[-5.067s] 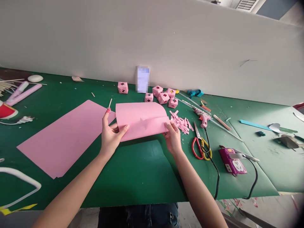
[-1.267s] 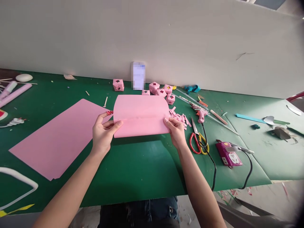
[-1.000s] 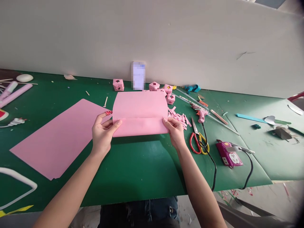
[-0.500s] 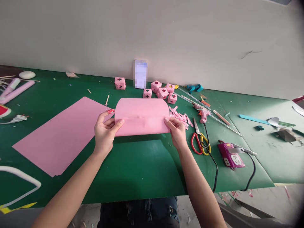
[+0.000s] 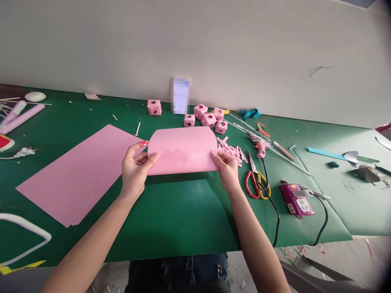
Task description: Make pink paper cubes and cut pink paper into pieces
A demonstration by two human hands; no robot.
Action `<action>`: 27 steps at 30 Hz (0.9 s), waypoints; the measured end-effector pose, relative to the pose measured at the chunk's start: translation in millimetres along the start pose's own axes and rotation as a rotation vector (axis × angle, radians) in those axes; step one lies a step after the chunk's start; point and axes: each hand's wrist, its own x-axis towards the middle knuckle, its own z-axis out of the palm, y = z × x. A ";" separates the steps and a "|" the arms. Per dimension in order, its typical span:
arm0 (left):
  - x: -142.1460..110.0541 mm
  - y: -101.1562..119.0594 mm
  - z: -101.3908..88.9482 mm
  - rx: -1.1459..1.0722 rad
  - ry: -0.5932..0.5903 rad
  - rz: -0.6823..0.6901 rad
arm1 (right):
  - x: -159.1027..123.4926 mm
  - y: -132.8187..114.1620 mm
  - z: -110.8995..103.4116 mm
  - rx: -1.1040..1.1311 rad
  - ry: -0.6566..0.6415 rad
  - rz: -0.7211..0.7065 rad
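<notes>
A sheet of pink paper (image 5: 183,148) is held up over the green table, bent into a curve with its far edge arching back. My left hand (image 5: 134,171) pinches its left end, thumb on the near face; a red patterned wrap covers the index fingertip. At the right end, my right hand (image 5: 226,167) grips the sheet the same way, thumb in front. Larger pink paper (image 5: 73,179) lies flat on the table to the left, partly behind my left hand. Cut pink paper strips (image 5: 233,150) are heaped just beyond my right hand.
Several pink paper cubes (image 5: 209,119) with diamond holes stand at the back near a propped phone (image 5: 181,95). To the right lie scissors (image 5: 253,179), a pink glue gun (image 5: 261,147) with a black cord, and a purple power socket (image 5: 296,199). A white bent tube (image 5: 27,221) is at left.
The far edge of the held paper has dipped slightly and its curve has shifted a little. Both hands keep their hold in nearly the same place.
</notes>
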 end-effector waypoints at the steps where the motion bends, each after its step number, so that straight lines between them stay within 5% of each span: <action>1: 0.5 -0.3 0.2 -0.005 0.006 -0.017 | 0.2 -0.2 0.1 -0.016 0.004 0.003; 11: 19.8 -15.1 -5.7 0.302 -0.216 -0.324 | 10.4 6.0 -12.3 -0.384 0.025 0.129; 27: -0.9 -21.2 7.8 0.960 -0.265 0.135 | 1.7 13.7 -2.0 -0.929 0.046 0.029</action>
